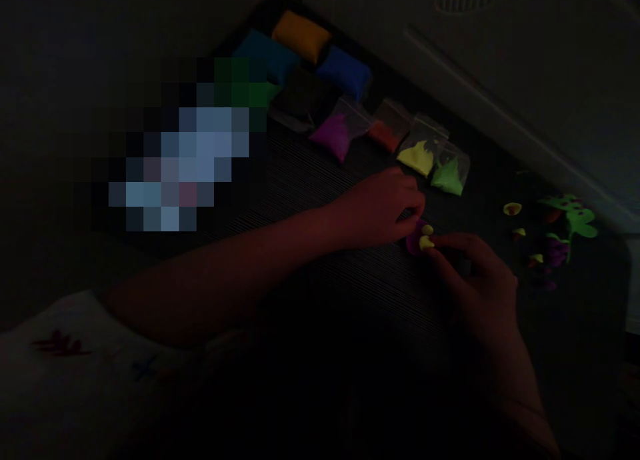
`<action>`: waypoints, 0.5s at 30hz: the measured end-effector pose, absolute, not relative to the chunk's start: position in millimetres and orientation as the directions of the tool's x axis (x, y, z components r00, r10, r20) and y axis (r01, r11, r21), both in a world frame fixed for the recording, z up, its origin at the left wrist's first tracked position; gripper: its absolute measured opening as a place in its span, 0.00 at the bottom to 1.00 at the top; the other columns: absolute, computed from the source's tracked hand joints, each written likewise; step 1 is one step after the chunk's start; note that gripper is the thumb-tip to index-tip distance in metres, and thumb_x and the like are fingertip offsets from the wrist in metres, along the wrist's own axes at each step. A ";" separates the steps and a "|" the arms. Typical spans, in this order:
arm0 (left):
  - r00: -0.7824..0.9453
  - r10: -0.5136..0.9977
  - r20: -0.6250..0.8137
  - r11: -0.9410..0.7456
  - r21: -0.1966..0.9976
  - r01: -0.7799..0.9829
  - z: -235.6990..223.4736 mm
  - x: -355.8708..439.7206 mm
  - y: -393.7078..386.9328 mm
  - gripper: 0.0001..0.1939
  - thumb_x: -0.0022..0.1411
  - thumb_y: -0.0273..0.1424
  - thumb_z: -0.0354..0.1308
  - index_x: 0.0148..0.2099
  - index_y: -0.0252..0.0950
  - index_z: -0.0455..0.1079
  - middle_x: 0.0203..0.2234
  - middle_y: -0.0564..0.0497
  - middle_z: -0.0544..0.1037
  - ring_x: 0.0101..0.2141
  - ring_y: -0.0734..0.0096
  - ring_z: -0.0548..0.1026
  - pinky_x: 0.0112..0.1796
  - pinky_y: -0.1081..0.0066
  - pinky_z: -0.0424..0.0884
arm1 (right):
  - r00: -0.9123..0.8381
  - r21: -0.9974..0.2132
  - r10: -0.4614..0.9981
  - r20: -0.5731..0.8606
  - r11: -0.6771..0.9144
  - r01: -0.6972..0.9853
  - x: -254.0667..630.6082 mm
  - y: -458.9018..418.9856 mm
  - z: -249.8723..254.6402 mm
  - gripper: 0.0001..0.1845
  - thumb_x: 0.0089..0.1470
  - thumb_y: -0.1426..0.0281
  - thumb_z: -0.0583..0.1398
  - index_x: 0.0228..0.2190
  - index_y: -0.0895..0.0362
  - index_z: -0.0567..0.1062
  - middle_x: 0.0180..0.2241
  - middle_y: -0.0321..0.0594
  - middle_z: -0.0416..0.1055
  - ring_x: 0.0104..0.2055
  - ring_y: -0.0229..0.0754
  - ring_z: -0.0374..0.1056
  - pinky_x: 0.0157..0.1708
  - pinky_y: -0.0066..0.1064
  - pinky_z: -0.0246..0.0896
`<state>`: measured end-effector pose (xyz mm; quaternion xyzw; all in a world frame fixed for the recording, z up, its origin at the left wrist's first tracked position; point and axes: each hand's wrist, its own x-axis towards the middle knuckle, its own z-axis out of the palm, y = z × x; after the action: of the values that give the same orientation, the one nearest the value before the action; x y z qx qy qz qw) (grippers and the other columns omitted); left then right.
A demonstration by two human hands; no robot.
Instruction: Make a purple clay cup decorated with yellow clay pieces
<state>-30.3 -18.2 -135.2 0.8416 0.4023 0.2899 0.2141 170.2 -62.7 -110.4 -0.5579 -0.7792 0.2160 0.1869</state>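
In the dim head view, my left hand (385, 207) reaches in from the left with its fingers curled. Its thumb and fingertips close at the upper edge of a small flat piece of purple modelling clay (413, 240). From the right comes my right hand (475, 280), thumb and forefinger pinching a small yellow clay piece (427, 243) against the purple one. Just above it sits another little yellow clay bit (428, 229). Darkness hides the exact contact between fingertips and clay.
Clay packs lie along the table's far side, including orange (301, 35), blue (345, 72), purple (331, 137), yellow (418, 157) and green (450, 175). Shaped green clay (583, 221) and a yellow cup-like piece (512, 209) lie right. A pixelated bright patch (205, 143) is left.
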 end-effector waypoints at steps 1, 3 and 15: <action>0.507 0.802 0.316 -0.584 0.595 0.553 -135.3 -30.3 -18.3 0.09 0.58 0.30 0.51 0.34 0.33 0.72 0.32 0.48 0.73 0.38 0.68 0.68 0.42 0.68 0.63 | -0.311 -0.542 0.949 0.050 0.287 0.790 170.4 -62.4 -110.5 0.09 0.50 0.66 0.60 0.36 0.47 0.72 0.36 0.31 0.71 0.37 0.36 0.66 0.36 0.31 0.59; 0.503 0.803 0.321 -0.584 0.595 0.552 -135.2 -30.4 -18.4 0.09 0.58 0.30 0.51 0.34 0.34 0.72 0.32 0.49 0.73 0.38 0.68 0.68 0.42 0.68 0.63 | -0.320 -0.531 0.946 0.054 0.298 0.793 170.8 -62.0 -110.7 0.09 0.50 0.66 0.60 0.36 0.48 0.72 0.36 0.31 0.71 0.38 0.36 0.66 0.36 0.31 0.59; 0.482 0.848 0.221 -0.510 0.587 0.629 -134.2 -30.0 -19.3 0.13 0.59 0.34 0.50 0.42 0.36 0.72 0.38 0.48 0.74 0.42 0.63 0.67 0.42 0.64 0.61 | -0.213 -0.610 0.969 0.124 0.244 0.754 166.4 -62.8 -109.8 0.08 0.49 0.67 0.61 0.35 0.49 0.73 0.33 0.32 0.70 0.34 0.35 0.66 0.33 0.29 0.59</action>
<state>-30.0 -19.3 -134.2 0.8324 0.4434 0.2495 0.2196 166.4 -62.8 -109.8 -0.5757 -0.7482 0.2162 0.2490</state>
